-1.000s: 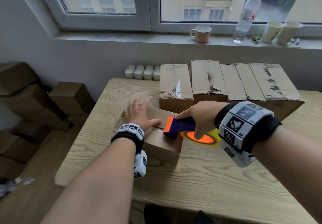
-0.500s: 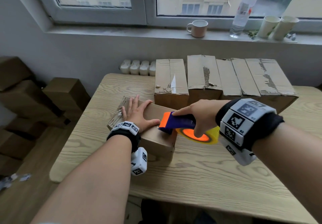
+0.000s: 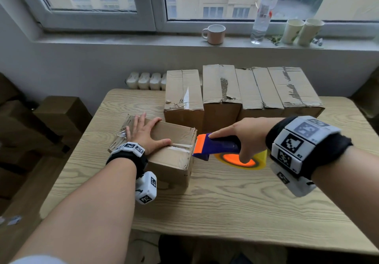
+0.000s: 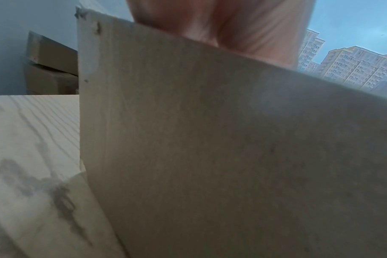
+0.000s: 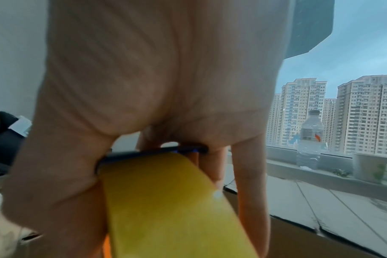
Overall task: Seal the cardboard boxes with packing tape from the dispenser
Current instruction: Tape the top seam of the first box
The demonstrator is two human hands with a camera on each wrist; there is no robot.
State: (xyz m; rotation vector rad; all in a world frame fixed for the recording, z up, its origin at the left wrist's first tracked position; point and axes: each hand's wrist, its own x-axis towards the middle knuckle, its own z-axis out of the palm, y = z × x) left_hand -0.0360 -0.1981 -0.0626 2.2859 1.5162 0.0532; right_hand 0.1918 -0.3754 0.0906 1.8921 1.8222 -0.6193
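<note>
A small cardboard box (image 3: 174,157) lies on the wooden table (image 3: 235,202), clear tape shining along its top seam. My left hand (image 3: 143,134) presses flat on the box top with fingers spread; in the left wrist view the box side (image 4: 232,157) fills the picture. My right hand (image 3: 244,134) grips the blue and orange tape dispenser (image 3: 215,146), whose orange blade end sits just off the box's right edge. The yellow tape roll (image 5: 166,209) is under my palm in the right wrist view.
Several worn cardboard boxes (image 3: 242,93) stand in a row at the table's back. A mug (image 3: 214,34), a water bottle (image 3: 264,11) and two paper cups (image 3: 301,30) sit on the windowsill. More boxes (image 3: 61,116) are stacked on the floor at left.
The dispenser has travelled right along the box top, from over the seam to just past the box's right edge. My left hand has stayed pressed on the box.
</note>
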